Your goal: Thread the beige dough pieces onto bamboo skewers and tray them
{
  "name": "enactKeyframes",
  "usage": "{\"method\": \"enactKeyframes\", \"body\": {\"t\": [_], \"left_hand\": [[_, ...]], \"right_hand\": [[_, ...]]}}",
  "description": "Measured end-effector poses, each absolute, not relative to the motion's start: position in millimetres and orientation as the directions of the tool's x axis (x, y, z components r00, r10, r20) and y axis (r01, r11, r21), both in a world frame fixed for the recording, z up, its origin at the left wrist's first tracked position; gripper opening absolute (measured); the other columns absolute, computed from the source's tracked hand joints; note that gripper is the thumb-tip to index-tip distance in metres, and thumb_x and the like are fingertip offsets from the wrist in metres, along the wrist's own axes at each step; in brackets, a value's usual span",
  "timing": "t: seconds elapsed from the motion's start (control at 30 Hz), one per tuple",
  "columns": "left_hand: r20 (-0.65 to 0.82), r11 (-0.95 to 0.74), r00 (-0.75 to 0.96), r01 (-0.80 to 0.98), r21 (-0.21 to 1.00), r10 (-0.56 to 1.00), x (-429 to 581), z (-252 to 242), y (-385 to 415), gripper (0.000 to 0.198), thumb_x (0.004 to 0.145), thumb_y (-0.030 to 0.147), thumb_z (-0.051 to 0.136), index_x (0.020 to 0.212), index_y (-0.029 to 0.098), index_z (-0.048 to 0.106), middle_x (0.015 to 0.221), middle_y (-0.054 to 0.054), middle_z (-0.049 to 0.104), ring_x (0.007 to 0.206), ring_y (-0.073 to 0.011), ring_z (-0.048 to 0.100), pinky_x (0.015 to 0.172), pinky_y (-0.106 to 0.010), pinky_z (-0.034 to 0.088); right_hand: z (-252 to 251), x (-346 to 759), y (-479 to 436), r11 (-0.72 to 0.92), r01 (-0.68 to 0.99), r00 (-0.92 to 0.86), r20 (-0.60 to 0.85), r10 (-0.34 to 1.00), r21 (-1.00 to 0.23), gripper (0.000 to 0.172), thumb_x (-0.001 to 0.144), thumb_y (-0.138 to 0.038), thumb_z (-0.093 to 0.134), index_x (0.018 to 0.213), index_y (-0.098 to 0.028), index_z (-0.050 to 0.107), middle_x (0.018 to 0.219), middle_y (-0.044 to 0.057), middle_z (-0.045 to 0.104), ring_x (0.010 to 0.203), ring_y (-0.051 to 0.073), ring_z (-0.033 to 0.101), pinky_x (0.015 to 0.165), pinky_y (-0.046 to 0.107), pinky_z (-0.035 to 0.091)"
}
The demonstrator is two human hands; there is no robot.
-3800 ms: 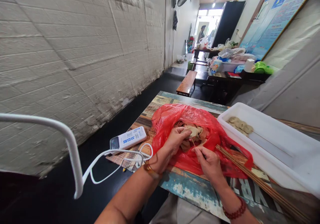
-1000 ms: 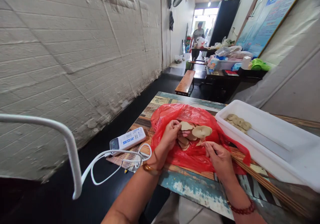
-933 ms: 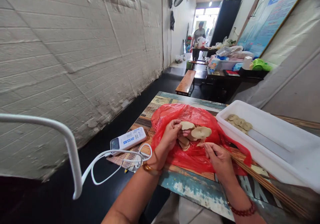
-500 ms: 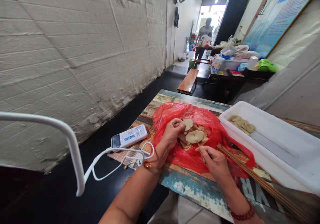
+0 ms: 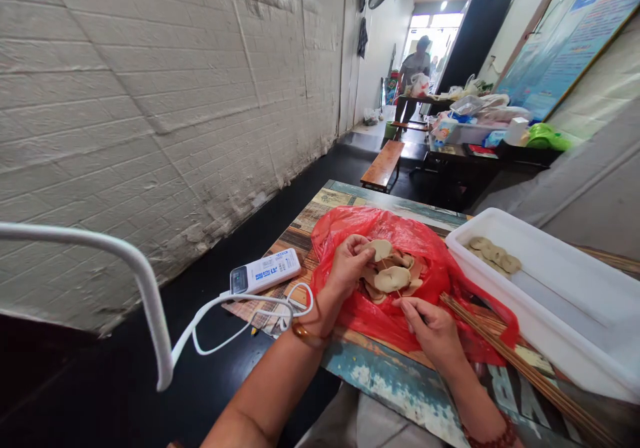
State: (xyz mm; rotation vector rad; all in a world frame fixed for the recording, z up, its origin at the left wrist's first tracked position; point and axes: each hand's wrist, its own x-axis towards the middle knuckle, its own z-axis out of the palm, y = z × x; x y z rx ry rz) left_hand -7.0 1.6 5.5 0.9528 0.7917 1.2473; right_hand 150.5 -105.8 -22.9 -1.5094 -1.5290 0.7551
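Observation:
My left hand pinches a thin, pale beige round slice between thumb and fingers. Closed around the lower end of a thin wooden skewer is my right hand. Another round slice sits on this skewer, just above my right fingertips. Both hands are over an opened red plastic bag that holds several more loose slices. What food the slices are I cannot tell. A bundle of wooden skewers lies to the right of my right hand.
A white plastic tub at right holds several skewered slices. A white device with a looped strap lies on the table's left corner. Beyond stand a wooden bench, a cluttered table and a person.
The whole view has shifted slightly, so things appear a little further right. My hands keep their hold on the slice and the skewer. The distant person leans differently.

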Motion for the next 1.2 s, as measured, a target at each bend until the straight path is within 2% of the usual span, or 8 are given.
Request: {"method": "enactKeyframes", "body": {"t": [0.53,0.8,1.0,1.2], "left_hand": [[0.064,-0.002,0.152,-0.376,0.927,0.986,-7.8,2.7,2.8,0.022,0.065,0.026,0.067,0.078,0.019,0.051,0.065,0.005,0.055,0.054,-0.0084,0.051,0.051,-0.019,0.039],[0.209,-0.183,0.152,-0.167,0.969,0.966,-7.2,0.0,3.7,0.019,0.064,0.014,0.059,0.081,0.019,0.053,0.073,0.002,0.057,0.065,-0.0116,0.053,0.058,-0.021,0.041],[0.331,-0.326,0.160,-0.059,0.944,0.930,-5.1,-5.6,4.5,0.018,0.068,0.012,0.056,0.085,0.019,0.053,0.082,0.000,0.059,0.074,-0.0130,0.056,0.067,-0.024,0.045],[0.340,-0.343,0.189,-0.015,0.939,0.921,-2.7,-5.2,3.9,0.017,0.069,0.011,0.055,0.084,0.019,0.051,0.082,0.000,0.060,0.074,-0.0131,0.057,0.066,-0.023,0.044]], "right_hand": [[-22.9,149.9,-105.9,0.099,0.514,0.073,0.159,0.985,-0.852,0.041,0.087,-0.042,0.047,0.087,-0.011,0.073,0.052,-0.001,0.053,0.049,0.013,0.050,0.049,0.022,0.040],[-26.1,151.0,-104.5,0.088,0.527,0.084,0.155,0.984,-0.845,0.040,0.087,-0.043,0.046,0.082,-0.012,0.072,0.055,0.000,0.057,0.050,0.013,0.052,0.049,0.022,0.040],[-23.4,150.9,-103.7,0.072,0.533,0.083,0.136,0.987,-0.843,0.040,0.086,-0.043,0.045,0.080,-0.013,0.071,0.055,0.000,0.055,0.050,0.013,0.051,0.048,0.021,0.038],[-21.4,149.5,-103.4,0.062,0.526,0.086,0.125,0.988,-0.849,0.040,0.086,-0.042,0.045,0.080,-0.012,0.071,0.052,-0.001,0.053,0.048,0.013,0.051,0.049,0.021,0.038]]}}
